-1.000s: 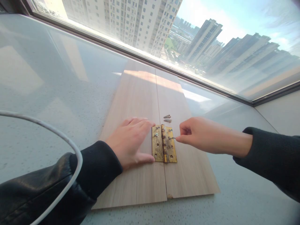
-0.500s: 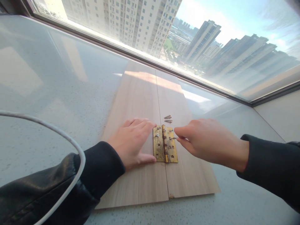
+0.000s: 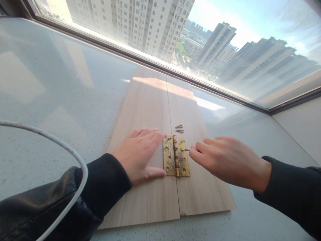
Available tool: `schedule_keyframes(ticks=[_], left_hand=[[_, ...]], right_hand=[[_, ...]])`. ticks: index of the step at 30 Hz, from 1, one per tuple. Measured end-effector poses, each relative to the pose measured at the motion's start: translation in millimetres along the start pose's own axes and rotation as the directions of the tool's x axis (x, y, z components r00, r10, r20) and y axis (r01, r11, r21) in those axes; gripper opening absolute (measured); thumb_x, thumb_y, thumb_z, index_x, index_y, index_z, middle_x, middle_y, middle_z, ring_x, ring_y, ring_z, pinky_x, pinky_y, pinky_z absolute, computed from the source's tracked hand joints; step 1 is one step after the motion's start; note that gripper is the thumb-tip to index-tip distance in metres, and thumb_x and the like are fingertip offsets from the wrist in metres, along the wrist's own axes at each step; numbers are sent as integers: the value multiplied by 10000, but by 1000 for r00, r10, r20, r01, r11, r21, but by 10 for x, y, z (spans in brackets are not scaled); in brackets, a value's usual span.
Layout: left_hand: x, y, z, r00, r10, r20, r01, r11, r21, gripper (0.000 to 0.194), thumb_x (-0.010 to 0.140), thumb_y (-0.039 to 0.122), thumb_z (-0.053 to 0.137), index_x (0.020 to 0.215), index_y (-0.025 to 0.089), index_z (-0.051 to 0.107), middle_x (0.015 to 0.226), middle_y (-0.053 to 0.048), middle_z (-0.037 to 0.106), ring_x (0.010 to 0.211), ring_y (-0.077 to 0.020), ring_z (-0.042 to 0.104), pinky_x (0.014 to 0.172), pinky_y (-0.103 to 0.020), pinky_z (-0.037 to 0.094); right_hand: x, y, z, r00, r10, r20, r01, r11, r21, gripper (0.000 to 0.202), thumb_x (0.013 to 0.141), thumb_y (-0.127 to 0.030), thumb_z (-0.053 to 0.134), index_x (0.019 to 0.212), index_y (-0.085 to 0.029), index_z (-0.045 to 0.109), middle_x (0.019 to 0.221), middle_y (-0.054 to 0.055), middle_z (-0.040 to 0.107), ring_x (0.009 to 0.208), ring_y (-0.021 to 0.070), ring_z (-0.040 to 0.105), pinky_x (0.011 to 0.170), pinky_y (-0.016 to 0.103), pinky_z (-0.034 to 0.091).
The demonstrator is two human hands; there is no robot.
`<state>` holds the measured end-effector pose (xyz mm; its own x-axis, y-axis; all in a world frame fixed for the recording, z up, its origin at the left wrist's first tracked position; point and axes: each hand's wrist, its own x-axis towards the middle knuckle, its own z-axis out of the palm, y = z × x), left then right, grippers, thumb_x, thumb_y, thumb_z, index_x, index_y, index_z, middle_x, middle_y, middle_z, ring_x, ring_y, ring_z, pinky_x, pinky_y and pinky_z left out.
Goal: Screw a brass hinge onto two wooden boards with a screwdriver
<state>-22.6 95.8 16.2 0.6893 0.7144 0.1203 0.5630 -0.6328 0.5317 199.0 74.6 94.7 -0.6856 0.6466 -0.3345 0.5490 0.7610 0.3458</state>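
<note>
A worn brass butt hinge (image 3: pixel 176 164) lies opened flat across the seam between two pale wooden boards (image 3: pixel 145 204). Screws stand in some of its holes, including a cross-head screw (image 3: pixel 168 146) in the left leaf. My left hand (image 3: pixel 141 155) lies spread on the left board, fingertips and thumb at the hinge's left edge. Beyond the right leaf, the fingers of my right hand (image 3: pixel 220 160) are curled round a screwdriver. Only its thin metal shaft (image 3: pixel 186 150) shows, pointing at an upper hole of the right leaf; the handle is hidden.
Several loose screws (image 3: pixel 179 128) rest on the right board just above the hinge. The boards lie on a speckled white sill (image 3: pixel 75 110) below a window frame (image 3: pixel 112 47). A white cable (image 3: pixel 72 150) loops over my left sleeve.
My right hand has rolled and shifted slightly right and down, so more of the shaft shows. My left hand stays at the hinge; the view has shifted slightly.
</note>
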Motion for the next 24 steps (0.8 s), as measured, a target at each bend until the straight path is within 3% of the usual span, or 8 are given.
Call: schedule_keyframes(ticks=[3, 6, 11, 14, 17, 20, 24], left_hand=[[6, -2, -4, 1000, -6, 10, 6, 1000, 3, 773, 621, 499, 705, 1245, 136, 430, 1257, -135, 522, 1231, -272, 381, 1025, -429, 284], [4, -3, -5, 1000, -3, 14, 3, 1000, 1, 786, 622, 507, 701, 1254, 128, 427, 1264, -146, 515, 1235, -277, 376, 1027, -433, 281], [-7, -3, -11, 999, 41, -17, -42, 998, -48, 733, 631, 481, 701, 1238, 158, 448, 1255, -111, 533, 1226, -281, 384, 1026, -453, 275], [-1, -9, -31, 993, 21, -116, -38, 988, -152, 581, 667, 472, 670, 1139, 168, 523, 1178, -98, 572, 1105, -260, 480, 961, -434, 348], [9, -20, -57, 966, -151, -210, 85, 952, -295, 261, 763, 401, 572, 861, 163, 612, 834, -44, 626, 779, -180, 557, 726, -331, 441], [13, -29, -68, 928, -303, -217, 198, 894, -403, 272, 808, 357, 496, 639, 162, 582, 504, 40, 443, 489, -103, 403, 490, -243, 331], [13, -40, -64, 924, -318, -214, 200, 876, -439, 317, 791, 358, 508, 545, 159, 527, 438, 71, 303, 434, -77, 302, 437, -223, 245]], right_hand=[[68, -9, -9, 982, 172, 77, -176, 983, 57, 159, 770, -127, 457, 636, -197, 510, 528, -6, 535, 423, 103, 347, 470, 274, 103], [124, 44, -4, 927, 331, 178, -363, 911, 198, 241, 806, -303, 468, 595, -206, 530, 544, 3, 550, 460, 115, 397, 462, 258, 171], [82, 222, 23, 901, 341, 269, -427, 812, 399, 174, 769, -375, 525, 739, -242, 632, 612, -8, 580, 506, 112, 458, 485, 246, 271], [79, 365, 79, 879, 423, 222, -475, 721, 505, 182, 773, -355, 520, 781, -231, 653, 563, -25, 549, 486, 99, 448, 491, 243, 306], [136, 476, 234, 847, 519, 117, -476, 640, 603, 217, 755, -364, 548, 845, -201, 660, 545, -34, 509, 501, 102, 444, 513, 251, 329], [196, 515, 441, 858, 511, 49, -395, 596, 699, 276, 750, -372, 562, 935, -189, 654, 556, -46, 466, 511, 97, 405, 546, 258, 341], [234, 480, 635, 846, 532, -24, -344, 580, 738, 300, 772, -377, 541, 946, -166, 664, 561, -38, 444, 524, 99, 378, 557, 263, 332]])
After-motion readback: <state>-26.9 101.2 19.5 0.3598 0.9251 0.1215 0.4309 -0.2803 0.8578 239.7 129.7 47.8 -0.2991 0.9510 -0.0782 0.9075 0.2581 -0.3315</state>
